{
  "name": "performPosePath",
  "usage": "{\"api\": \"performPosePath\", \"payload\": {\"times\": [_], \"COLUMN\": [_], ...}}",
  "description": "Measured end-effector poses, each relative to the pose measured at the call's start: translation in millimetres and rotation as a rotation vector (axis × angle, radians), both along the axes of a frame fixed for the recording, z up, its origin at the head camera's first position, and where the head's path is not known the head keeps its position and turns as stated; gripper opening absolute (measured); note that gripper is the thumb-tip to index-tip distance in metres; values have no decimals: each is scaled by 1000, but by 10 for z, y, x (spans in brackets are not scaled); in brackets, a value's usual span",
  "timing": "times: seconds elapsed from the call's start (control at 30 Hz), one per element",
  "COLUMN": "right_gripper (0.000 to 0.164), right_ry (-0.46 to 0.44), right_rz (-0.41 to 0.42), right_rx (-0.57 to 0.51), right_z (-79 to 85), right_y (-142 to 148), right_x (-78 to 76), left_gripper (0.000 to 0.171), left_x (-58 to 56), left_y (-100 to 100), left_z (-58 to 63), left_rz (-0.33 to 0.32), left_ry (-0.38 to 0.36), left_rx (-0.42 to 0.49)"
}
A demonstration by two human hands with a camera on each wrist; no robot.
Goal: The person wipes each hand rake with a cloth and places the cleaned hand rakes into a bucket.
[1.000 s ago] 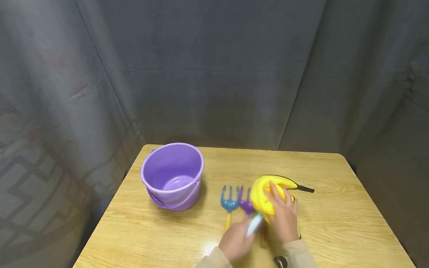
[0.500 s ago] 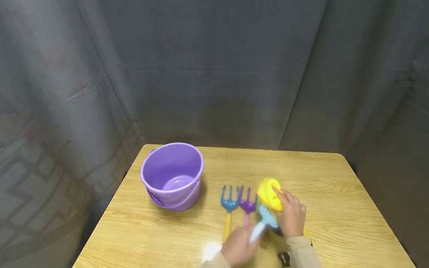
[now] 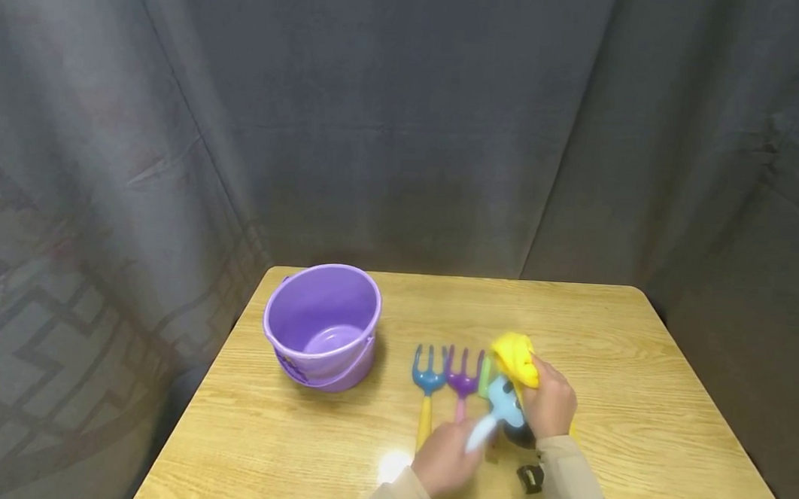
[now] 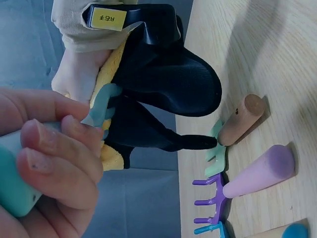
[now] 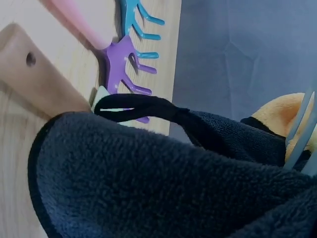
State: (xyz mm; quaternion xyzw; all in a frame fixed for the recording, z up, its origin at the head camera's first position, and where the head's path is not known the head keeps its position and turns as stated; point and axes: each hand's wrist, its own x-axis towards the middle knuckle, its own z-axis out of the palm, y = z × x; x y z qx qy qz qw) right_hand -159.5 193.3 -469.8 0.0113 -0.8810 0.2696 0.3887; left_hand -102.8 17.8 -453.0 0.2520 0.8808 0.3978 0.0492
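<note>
My left hand [image 3: 446,455] grips the pale handle of a light-blue toy rake [image 3: 505,402]; the handle's teal end shows in the left wrist view. In my right hand [image 3: 552,399] is a bunched cloth [image 3: 514,357], yellow on one side and dark on the other. The cloth lies against the head of the rake, and grey-blue tines [image 4: 104,101] stick out beside its yellow side in the left wrist view. Its dark side [image 5: 148,173] and a black hanging loop [image 5: 143,105] fill much of the right wrist view. The right fingers are partly hidden by the cloth.
A purple bucket [image 3: 355,375] stands at the table's left. Below the hands lie a blue toy rake [image 3: 429,379] with a yellow handle, a purple one [image 3: 463,381] with a pink handle, and a light-green tool [image 3: 485,374] beside a brown handle [image 4: 242,119].
The cloth, which was spread wider with its black loop out to the right, is now bunched tighter in the right hand. That hand has shifted slightly right, and the rake's head has come into view.
</note>
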Motion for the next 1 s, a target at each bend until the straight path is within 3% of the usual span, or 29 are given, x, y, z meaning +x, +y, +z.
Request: {"api": "performPosePath", "payload": {"times": [0.2, 0.37, 0.47, 0.73, 0.87, 1.0], "right_gripper": [22, 3, 9, 24, 29, 31], "right_ry": [-62, -151, -197, -390, -429, -410], "right_rz": [32, -26, -48, -42, -53, -69], "right_rx": [-210, -338, -422, -686, -781, -900], "right_z": [-7, 20, 45, 72, 67, 72], "right_y": [-36, -57, -53, -17, -7, -17], "right_x": [23, 32, 29, 37, 36, 38], "left_gripper": [24, 24, 26, 31, 32, 30], "left_x": [-46, -95, -117, -108, -123, -137], "left_y": [-54, -92, -106, -142, -153, -145], "left_z": [0, -10, -7, -10, -22, -34], "left_rz": [-5, -17, -13, 5, 6, 9], "left_ry": [-18, 27, 32, -83, -46, 12], "left_rx": [-13, -49, -56, -22, -54, -93]}}
